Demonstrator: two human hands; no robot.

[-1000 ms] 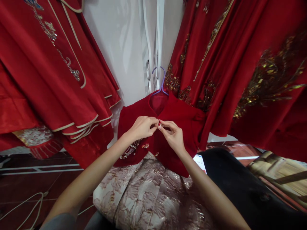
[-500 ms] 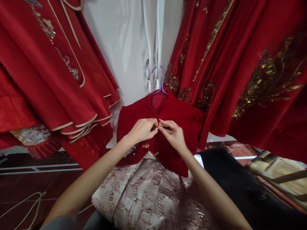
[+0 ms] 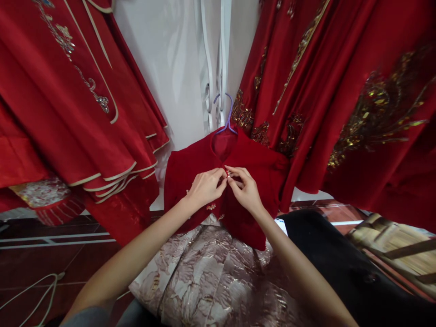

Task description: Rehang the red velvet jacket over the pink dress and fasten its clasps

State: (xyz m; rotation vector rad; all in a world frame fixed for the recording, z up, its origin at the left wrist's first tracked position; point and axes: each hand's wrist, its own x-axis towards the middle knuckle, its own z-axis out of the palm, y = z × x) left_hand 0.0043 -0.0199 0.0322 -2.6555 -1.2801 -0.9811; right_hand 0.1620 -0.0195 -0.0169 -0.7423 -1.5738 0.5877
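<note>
A red short jacket (image 3: 265, 181) on a purple hanger (image 3: 229, 119) lies in front of me, its lower part over a pinkish brocade fabric (image 3: 204, 277). At its front opening, below the neckline, my left hand (image 3: 207, 187) pinches the jacket's edge. My right hand (image 3: 245, 188) meets it there, thumb and fingertips closed on a small beaded button (image 3: 228, 173). The fingertips partly cover the button, so whether it is fastened cannot be seen. Lower on the front sit more beaded fasteners (image 3: 211, 206).
Red embroidered gowns hang at left (image 3: 81, 136) and right (image 3: 316, 113), close to the jacket. White cabinet doors (image 3: 163, 59) stand behind. At right are a phone (image 3: 281, 225), a black surface (image 3: 316, 254) and a woven seat (image 3: 395, 250). A pale cable (image 3: 51, 290) lies on the floor.
Both hands stay together at the jacket's opening, the fingertips slightly closer around the button. My left hand has shifted a little to the right. The view has moved slightly.
</note>
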